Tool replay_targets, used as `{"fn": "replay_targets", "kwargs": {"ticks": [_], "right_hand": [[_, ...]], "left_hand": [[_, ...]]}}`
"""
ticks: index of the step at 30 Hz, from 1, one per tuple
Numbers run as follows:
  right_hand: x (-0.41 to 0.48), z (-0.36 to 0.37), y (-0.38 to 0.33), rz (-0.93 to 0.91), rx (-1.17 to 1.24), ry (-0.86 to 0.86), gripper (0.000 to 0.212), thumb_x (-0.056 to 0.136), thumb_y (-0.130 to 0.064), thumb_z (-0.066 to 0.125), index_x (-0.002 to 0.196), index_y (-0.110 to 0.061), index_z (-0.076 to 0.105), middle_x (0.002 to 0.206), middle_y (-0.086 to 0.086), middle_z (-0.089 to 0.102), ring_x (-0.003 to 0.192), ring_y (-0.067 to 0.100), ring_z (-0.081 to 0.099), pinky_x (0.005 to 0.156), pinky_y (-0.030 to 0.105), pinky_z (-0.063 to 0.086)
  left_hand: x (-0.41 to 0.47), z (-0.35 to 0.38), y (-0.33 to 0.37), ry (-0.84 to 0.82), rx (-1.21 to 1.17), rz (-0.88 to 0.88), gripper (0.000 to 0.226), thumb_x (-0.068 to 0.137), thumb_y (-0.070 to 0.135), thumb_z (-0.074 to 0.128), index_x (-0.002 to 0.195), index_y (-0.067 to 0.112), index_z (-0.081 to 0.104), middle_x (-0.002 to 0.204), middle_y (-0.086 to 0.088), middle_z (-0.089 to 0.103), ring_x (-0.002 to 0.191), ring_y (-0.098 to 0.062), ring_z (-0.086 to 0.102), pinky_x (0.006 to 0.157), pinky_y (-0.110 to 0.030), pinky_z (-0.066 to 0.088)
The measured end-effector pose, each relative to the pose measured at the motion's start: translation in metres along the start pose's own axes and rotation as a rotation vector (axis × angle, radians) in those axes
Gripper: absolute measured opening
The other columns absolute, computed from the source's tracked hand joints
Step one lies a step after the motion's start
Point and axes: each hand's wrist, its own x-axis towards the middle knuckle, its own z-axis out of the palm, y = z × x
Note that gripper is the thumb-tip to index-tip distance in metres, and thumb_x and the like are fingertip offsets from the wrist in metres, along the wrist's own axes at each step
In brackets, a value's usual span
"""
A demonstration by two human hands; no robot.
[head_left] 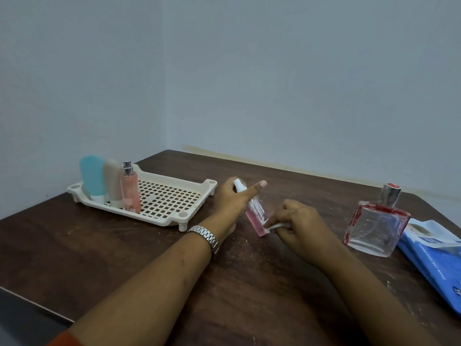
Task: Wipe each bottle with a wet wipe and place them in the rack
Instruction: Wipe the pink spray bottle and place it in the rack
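wiping slim pink bottle (pixel 254 216); crumpled wipe (pixel 277 226)

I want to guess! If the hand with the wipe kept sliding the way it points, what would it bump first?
Probably the pink bottle: the right hand already presses the wipe against its lower end.

A rack (pixel 174 196) sits at the table's (pixel 124 258) left with three bottles (pixel 113 183) standing in its left end. A square bottle (pixel 376 226) stands far right, just left of a wipes packet (pixel 434 260).
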Motion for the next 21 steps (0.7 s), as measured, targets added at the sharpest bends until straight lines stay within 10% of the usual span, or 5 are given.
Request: {"fn": "replay_targets", "kwargs": {"ticks": [9,14,21], "right_hand": [[0.000,0.003,-0.010,-0.052,-0.054,-0.052,0.020,0.082,-0.005,0.062,0.088,-0.019,0.075,0.090,-0.001,0.059,0.083,0.015,0.055,0.071,0.033,0.050],[-0.001,-0.005,-0.005,0.016,-0.038,-0.021,0.021,0.084,-0.005,0.060,0.091,-0.019,0.074,0.083,-0.014,0.046,0.076,-0.002,0.044,0.065,0.007,0.034],[0.002,0.002,-0.014,-0.032,-0.085,-0.021,0.018,0.084,-0.009,0.061,0.095,-0.017,0.073,0.091,0.002,0.058,0.083,0.017,0.053,0.068,0.028,0.045]], "left_hand": [[0.000,0.003,-0.001,0.029,0.096,-0.016,0.043,0.076,0.058,0.067,0.079,0.021,0.046,0.076,0.001,0.054,0.073,-0.016,0.054,0.072,-0.033,0.045],[-0.001,0.005,0.000,-0.003,0.067,-0.027,0.044,0.079,0.062,0.059,0.091,0.022,0.047,0.084,-0.004,0.073,0.085,-0.022,0.070,0.089,-0.045,0.053],[-0.005,0.009,0.003,-0.007,0.038,0.020,0.037,0.083,0.058,0.057,0.088,0.023,0.046,0.075,-0.003,0.071,0.075,-0.022,0.071,0.081,-0.042,0.057]]}}
